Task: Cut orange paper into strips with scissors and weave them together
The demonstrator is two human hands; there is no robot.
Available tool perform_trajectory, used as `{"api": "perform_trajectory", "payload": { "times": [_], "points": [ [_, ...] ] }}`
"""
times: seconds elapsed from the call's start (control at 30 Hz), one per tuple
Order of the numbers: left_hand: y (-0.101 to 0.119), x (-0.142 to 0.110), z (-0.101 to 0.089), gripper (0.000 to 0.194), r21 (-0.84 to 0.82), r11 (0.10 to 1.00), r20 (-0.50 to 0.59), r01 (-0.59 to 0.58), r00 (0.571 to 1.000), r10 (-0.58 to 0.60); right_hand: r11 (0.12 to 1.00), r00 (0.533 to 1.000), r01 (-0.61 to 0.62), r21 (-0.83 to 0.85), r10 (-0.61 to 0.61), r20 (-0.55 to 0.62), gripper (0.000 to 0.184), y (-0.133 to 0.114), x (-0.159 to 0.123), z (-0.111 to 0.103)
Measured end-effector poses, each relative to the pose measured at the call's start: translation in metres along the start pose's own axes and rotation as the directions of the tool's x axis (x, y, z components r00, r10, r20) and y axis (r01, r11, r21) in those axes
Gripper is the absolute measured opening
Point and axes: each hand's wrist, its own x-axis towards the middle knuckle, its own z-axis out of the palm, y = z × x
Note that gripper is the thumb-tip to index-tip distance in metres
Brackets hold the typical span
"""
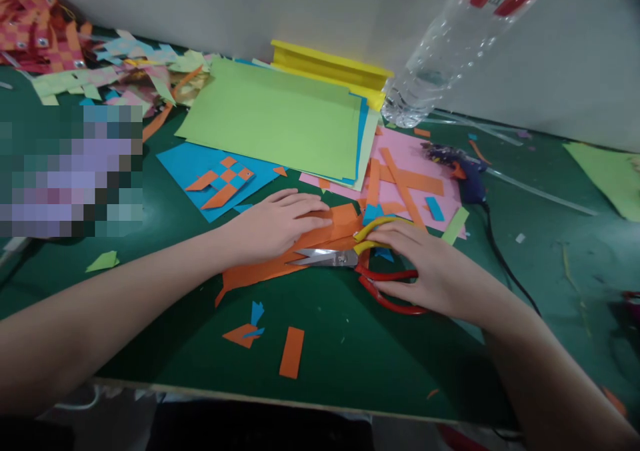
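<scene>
Orange flat paper sheet [267,269] lies on the green tabletop [200,351] under the flattened left hand [285,221], prob so it won't slide, while the right hand [430,261] grips red-and-yellow-handled metal scissors [343,258], blades parted

Left hand [280,227] bare; slender fingers, smooth back. Right hand [425,257] bare too, similarly slim. Wrists narrow, bare. Left forearm [125,311] uncovered, smooth, widening gradually toward elbow. Right forearm [545,364] uncovered, likewise slim, partly shaded. Black clothing [260,427] across lap, below counter [320,364] edge; folds too dark to make out. Dark patch [35,434] under left arm, possibly clothing, unclear.
</scene>
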Motion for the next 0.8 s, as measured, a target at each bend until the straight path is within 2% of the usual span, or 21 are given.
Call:
{"api": "perform_trajectory", "payload": {
  "times": [0.13, 0.43, 0.57, 0.8],
  "points": [
    [0.004, 0.002, 0.002, 0.043, -0.021, 0.999, -0.009, 0.048, 0.999, -0.048, 1.000, 1.000, -0.001, -0.003, 0.001, -0.005, 0.039, 0.000, 0.000, 0.001],
    [-0.009, -0.002, -0.001, 0.045, -0.079, 0.996, 0.007, -0.040, 0.999, 0.041, 1.000, 1.000, -0.022, 0.018, 0.022, 0.001, 0.041, 0.002, 0.001, 0.003],
    [-0.010, -0.002, -0.003, 0.045, -0.091, 0.995, 0.013, -0.042, 0.999, 0.043, 1.000, 0.999, -0.028, 0.014, 0.028, 0.026, 0.039, 0.001, 0.001, 0.003],
    [-0.007, -0.002, -0.003, 0.044, -0.079, 0.997, 0.029, -0.010, 1.000, 0.012, 1.000, 1.000, -0.012, 0.024, 0.012, -0.015, 0.040, 0.001, 0.002, 0.004]
  ]
}}
